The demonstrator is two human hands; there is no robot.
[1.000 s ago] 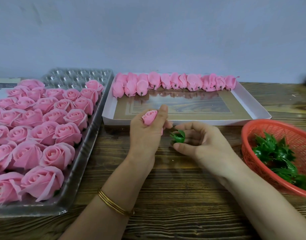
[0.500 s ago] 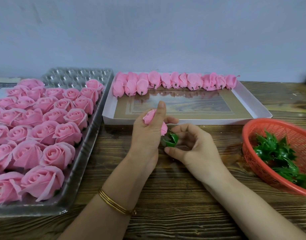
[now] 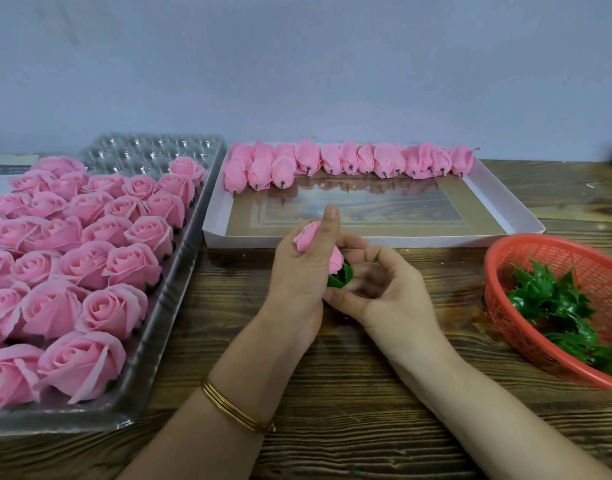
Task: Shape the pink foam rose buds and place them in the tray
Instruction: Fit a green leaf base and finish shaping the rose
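Above the dark wooden bench point(image 3: 332, 445), the left grip point(image 3: 297, 271) holds a pink foam rose bud point(image 3: 308, 234), and the right grip point(image 3: 384, 292) pinches a green plastic calyx point(image 3: 344, 274) at its base. Behind lies a shallow white cardboard tray point(image 3: 384, 241) with a row of pink buds point(image 3: 353, 161) along its far edge.

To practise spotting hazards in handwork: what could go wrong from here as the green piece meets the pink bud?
The left hand grips the pink bud; its petals might crease. The green calyx, pinched by the right hand at the bud's base, could seat crooked. Placing it might nudge the finished buds in the white tray.
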